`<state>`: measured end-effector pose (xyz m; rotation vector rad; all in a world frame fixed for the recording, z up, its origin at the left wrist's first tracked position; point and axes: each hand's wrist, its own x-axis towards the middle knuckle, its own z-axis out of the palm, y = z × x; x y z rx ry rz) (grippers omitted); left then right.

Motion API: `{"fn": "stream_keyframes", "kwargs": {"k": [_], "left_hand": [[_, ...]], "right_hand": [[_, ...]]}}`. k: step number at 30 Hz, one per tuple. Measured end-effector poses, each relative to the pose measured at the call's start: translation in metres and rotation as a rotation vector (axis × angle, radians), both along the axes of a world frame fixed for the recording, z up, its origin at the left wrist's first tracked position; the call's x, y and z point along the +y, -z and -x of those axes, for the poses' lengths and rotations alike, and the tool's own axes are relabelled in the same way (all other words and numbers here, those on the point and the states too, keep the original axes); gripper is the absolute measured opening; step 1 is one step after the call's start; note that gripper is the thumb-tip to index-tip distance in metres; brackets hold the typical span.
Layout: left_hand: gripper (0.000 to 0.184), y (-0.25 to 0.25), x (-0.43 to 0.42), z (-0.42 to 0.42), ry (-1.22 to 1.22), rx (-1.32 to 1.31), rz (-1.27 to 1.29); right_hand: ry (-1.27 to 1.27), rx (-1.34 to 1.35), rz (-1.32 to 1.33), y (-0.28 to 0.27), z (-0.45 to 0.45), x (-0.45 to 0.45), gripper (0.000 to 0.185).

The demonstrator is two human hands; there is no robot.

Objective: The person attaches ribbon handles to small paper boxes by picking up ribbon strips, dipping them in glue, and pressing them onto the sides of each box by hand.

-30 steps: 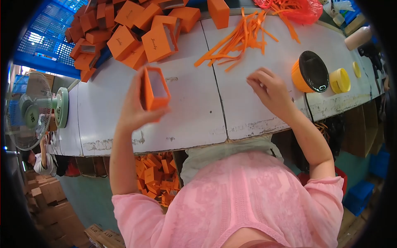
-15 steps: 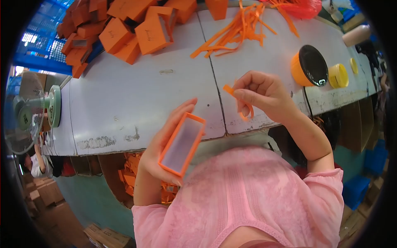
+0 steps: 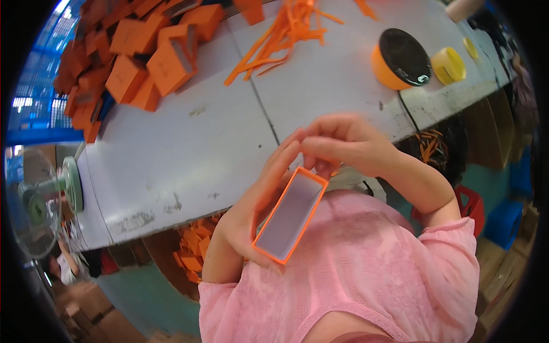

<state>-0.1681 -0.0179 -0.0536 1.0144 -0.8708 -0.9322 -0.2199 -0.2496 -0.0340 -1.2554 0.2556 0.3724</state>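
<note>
At the table [image 3: 194,146], a box [image 3: 290,217] is clasped by the left hand's [image 3: 251,212] fingers. The right hand's [image 3: 349,143] are curled; pinching cannot be told.

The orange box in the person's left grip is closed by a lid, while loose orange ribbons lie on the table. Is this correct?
Not quite. The orange box in the person's left grip is open, not closed: the head view looks straight into it. Loose orange ribbons do lie on the table.
</note>
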Motion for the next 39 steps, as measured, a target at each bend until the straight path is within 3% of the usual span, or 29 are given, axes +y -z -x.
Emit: {"fn": "stream_keyframes", "kwargs": {"k": [2, 3, 4, 6, 7, 9, 10, 12, 14, 26, 34, 37, 39], "left_hand": [[0.163, -0.002, 0.001, 0.007, -0.067, 0.085, -0.085], [0.165, -0.005, -0.003, 0.014, -0.074, 0.136, -0.118], [0.167, -0.009, -0.007, 0.02, -0.084, 0.189, -0.15], [0.155, -0.024, -0.017, 0.029, -0.371, 0.321, -0.286], [0.151, -0.026, -0.02, 0.031, -0.46, 0.366, -0.329], [0.168, -0.017, -0.018, 0.024, -0.483, 0.22, -0.254], [0.168, -0.018, -0.018, 0.022, -0.473, 0.222, -0.251], [0.166, -0.021, -0.02, 0.019, -0.401, 0.221, -0.328], [0.167, -0.021, -0.024, 0.02, -0.411, 0.224, -0.335], [0.166, -0.012, -0.031, 0.015, -0.392, 0.235, -0.355], [0.162, -0.011, -0.026, 0.007, -0.402, 0.223, -0.401], [0.15, 0.006, -0.013, -0.007, -0.361, 0.053, -0.336], [0.13, 0.002, -0.026, -0.014, -0.387, -0.478, -0.384]], "right_hand": [[-0.191, -0.042, 0.022, 0.003, 0.003, -0.007, 0.025], [-0.138, -0.071, 0.046, -0.003, 0.008, -0.007, 0.021], [-0.078, -0.062, 0.078, -0.002, 0.018, -0.013, 0.021], [0.127, -0.321, 0.228, 0.007, 0.036, -0.026, 0.015], [0.23, -0.24, 0.205, -0.001, 0.044, -0.039, 0.014], [0.515, -0.149, 0.165, -0.004, 0.06, -0.07, 0.012], [0.713, -0.154, 0.217, -0.001, 0.062, -0.081, 0.012], [0.758, -0.184, 0.075, 0.015, 0.076, -0.128, 0.016], [0.833, -0.128, 0.12, 0.013, 0.077, -0.143, 0.016], [0.733, -0.067, 0.115, 0.023, 0.059, -0.155, 0.024], [0.797, -0.036, 0.049, 0.021, 0.075, -0.158, 0.028], [0.775, -0.101, 0.124, 0.006, 0.081, -0.138, 0.024], [0.586, -0.219, 0.253, -0.002, 0.08, -0.108, 0.017]]}}
